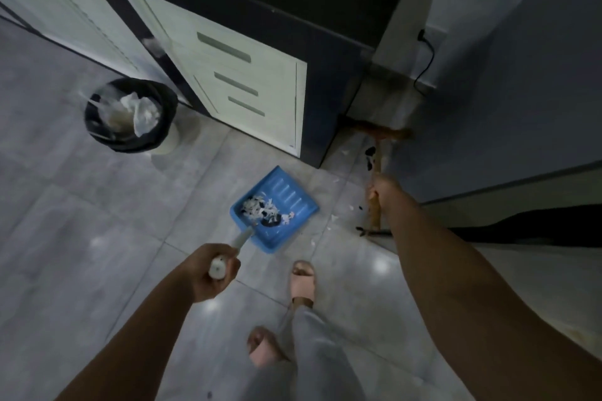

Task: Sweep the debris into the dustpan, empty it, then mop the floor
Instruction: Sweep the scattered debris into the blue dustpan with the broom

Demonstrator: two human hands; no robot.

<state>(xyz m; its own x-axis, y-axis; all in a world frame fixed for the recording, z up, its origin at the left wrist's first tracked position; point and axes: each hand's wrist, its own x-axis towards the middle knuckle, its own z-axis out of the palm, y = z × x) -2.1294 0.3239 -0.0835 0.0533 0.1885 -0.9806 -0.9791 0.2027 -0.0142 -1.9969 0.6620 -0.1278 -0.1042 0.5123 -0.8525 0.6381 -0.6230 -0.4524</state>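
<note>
A blue dustpan [286, 198] rests on the grey tiled floor in the middle of the head view, with white and black scraps heaped inside it. My left hand [211, 273] grips its white handle [239, 239]. My right hand [382, 190] holds the wooden stick of a broom [378, 153], whose brown bristle head lies in the gap between the cabinet and the wall. Loose white and black debris [350, 207] is scattered on the floor between the dustpan and the broom.
A round black bin [97, 127] lined with a bag and holding crumpled paper stands at the left, by a dark cabinet [325, 81] with pale drawers. A wall [505, 91] with a black cable runs along the right. My sandalled feet [303, 280] stand below the dustpan.
</note>
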